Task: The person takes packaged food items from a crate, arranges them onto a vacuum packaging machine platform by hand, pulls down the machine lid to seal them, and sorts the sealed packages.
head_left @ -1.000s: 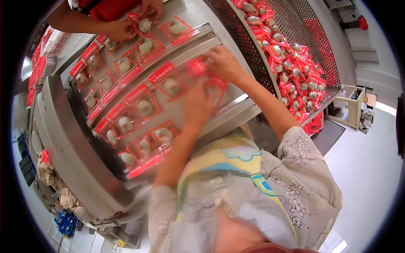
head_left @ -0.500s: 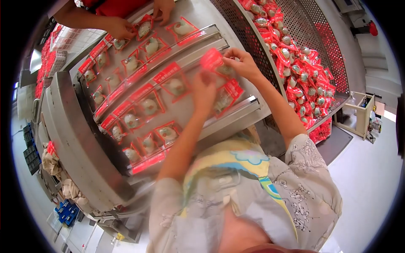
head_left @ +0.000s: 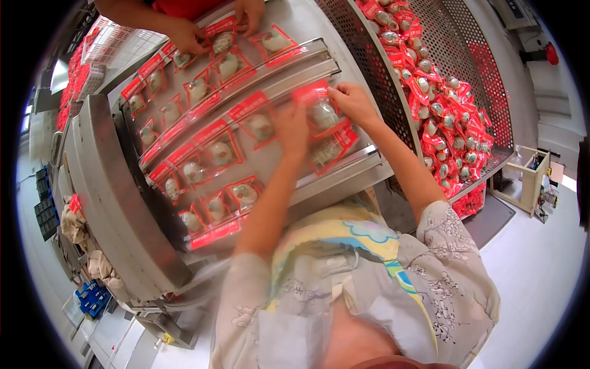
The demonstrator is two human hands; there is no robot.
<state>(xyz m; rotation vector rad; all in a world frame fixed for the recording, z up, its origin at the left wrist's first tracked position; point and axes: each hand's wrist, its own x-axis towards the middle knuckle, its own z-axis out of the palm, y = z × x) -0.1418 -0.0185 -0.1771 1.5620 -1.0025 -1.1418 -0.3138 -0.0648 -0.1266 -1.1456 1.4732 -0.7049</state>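
Observation:
My right hand (head_left: 355, 103) pinches the upper right corner of a clear plastic packet (head_left: 324, 114) with a red top band and a pale, greenish egg-shaped item inside. At the packet's left edge is my left hand (head_left: 291, 130), blurred, its fingers together at the upper left corner. Just below lies another red-edged packet (head_left: 333, 149), its printed side up. To the left, similar packets (head_left: 219, 152) lie in a row along a metal sealing bar (head_left: 246, 95), red ends toward it. More packets (head_left: 244, 193) lie along the nearer bar (head_left: 344, 166).
Across the plate, another person's hands (head_left: 189, 37) handle packets. A perforated metal bin (head_left: 452, 46) on the right holds a heap of filled packets (head_left: 452, 129). The machine's thick metal lid or frame (head_left: 117, 203) stands at the left. A wooden stand (head_left: 527, 178) is at far right.
The packet between my hands has come down flatter onto the plate beside the row. My right hand has moved slightly with it; the whole view has shifted a little.

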